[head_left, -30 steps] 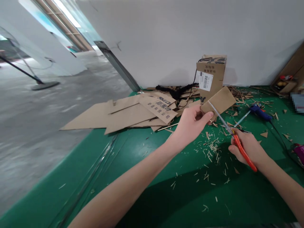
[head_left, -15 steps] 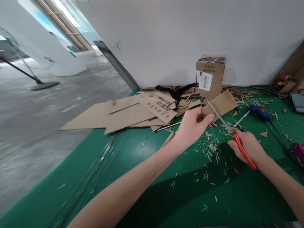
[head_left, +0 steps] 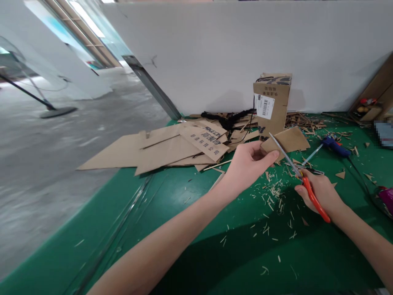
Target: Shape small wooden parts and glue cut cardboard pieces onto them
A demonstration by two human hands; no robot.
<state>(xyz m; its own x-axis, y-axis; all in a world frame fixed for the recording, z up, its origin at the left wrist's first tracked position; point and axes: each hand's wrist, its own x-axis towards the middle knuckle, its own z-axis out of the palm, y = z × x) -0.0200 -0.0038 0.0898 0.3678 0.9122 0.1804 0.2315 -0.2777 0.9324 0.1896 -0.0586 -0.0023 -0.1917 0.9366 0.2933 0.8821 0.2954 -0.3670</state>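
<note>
A small piece of cardboard (head_left: 293, 139) is pinched between the thumb and fingers of my left hand (head_left: 250, 166). My right hand (head_left: 321, 190) grips red-handled scissors (head_left: 313, 198), whose upper blade lies across the cardboard, close to my left thumb. The lower blade is hidden behind the piece. The part of the cardboard right of the blade tilts at an angle to the part I hold. Behind it stands an upright cardboard box (head_left: 278, 100) with a white label. Pale shavings (head_left: 275, 189) are scattered on the green table below my hands.
Flat cardboard sheets (head_left: 166, 149) pile up at the left and overhang the table edge. A blue glue gun (head_left: 336, 146) with a cord lies at the right. Cardboard scraps (head_left: 303, 122) line the white wall (head_left: 215, 53). A green table surface (head_left: 147, 233) spreads in front.
The cardboard's right part has bent and dipped lower along the scissors' line. The scissors and both hands have barely shifted; the view has tilted slightly.
</note>
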